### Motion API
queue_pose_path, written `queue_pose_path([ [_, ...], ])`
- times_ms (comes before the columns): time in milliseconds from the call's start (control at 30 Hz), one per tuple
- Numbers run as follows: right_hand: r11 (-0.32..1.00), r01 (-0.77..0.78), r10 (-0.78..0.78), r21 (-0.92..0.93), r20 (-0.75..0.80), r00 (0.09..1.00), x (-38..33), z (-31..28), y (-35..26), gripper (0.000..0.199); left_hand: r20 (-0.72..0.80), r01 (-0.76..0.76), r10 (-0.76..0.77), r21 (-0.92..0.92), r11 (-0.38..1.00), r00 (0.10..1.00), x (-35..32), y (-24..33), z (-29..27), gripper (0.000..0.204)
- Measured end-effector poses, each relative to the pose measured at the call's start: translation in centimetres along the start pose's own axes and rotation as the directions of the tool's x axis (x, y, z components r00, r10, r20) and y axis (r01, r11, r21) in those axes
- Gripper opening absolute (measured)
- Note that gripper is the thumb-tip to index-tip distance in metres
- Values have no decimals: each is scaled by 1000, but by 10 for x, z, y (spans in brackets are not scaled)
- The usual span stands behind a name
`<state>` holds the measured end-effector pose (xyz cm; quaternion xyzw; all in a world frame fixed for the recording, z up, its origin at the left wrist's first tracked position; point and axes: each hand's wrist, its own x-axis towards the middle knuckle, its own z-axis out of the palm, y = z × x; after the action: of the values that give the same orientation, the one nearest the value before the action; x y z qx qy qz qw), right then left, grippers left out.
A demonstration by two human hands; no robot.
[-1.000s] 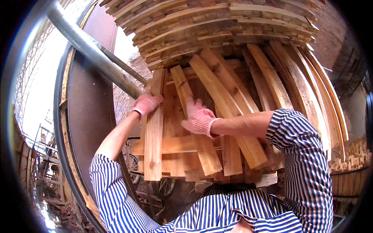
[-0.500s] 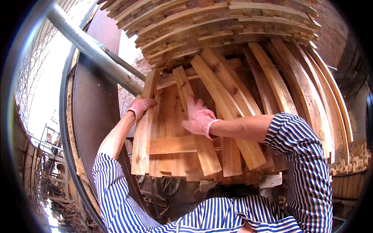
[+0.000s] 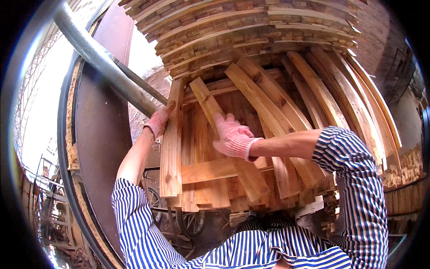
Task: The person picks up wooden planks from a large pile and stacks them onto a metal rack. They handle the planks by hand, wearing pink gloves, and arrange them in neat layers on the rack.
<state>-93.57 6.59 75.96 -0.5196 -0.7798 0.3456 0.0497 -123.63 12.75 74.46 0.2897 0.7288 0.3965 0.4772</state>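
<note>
My left hand (image 3: 160, 123), in a pink-and-white knit glove, is closed on the left edge of a wooden plank (image 3: 171, 157) at the stack's left side. My right hand (image 3: 236, 139), gloved alike, lies over a second plank (image 3: 205, 97) and grips it across its middle; its fingers are slightly smeared by motion. That plank slants, its far end to the left and its near end blurred. Beneath both lie a crosswise plank (image 3: 208, 170) and a layer of lengthwise boards. Right of my hand, two loose planks, one of them this pale one (image 3: 255, 96), lie aslant.
A tall stack of layered boards (image 3: 210, 40) rises at the far side. More long planks (image 3: 354, 107) lean along the right. A thick metal pipe (image 3: 103, 58) slants in from the upper left, beside a dark brown panel (image 3: 103, 134). A spoked wheel (image 3: 191, 219) shows below.
The plank under my right hand has turned, its far end going left and its near end right. The plank at my left hand stands straighter. The view has shifted slightly.
</note>
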Motion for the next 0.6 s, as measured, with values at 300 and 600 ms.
queue_pose_path([
  [300,946,311,-315,-93,-39,948,58,38,-47,78,97,-480,527,573,664,844,9,-24,-13,63],
  [600,772,-344,186,-535,-327,927,12,-77,44,69,119,-521,515,360,774,849,25,-42,-21,61],
])
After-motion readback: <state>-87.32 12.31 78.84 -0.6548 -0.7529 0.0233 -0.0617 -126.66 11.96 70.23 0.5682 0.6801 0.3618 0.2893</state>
